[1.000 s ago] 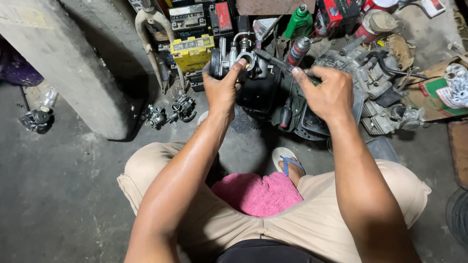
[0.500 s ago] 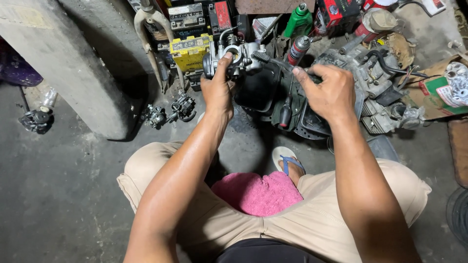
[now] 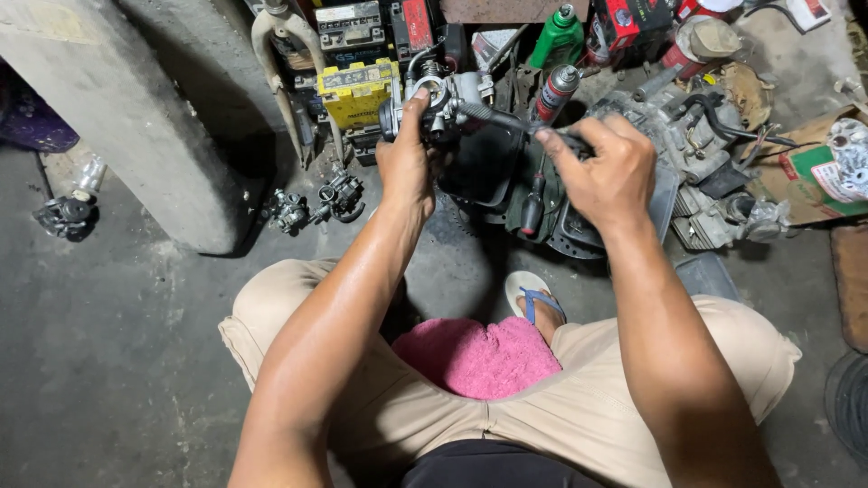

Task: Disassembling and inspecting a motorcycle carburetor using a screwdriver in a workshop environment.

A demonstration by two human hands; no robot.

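carburetor raised slightly, left hand gripping, right hand holding screwdriver

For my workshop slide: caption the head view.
Left hand grips a metal carburetor; right hand holds a screwdriver to it.

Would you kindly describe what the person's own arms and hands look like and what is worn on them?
Both arms are bare from the upper arm down, with no sleeves in view. The left hand and the right hand wear no gloves, and no rings, watch or wristband show. The forearms look lean with a slight sheen. The fingers are bare, the nails short.
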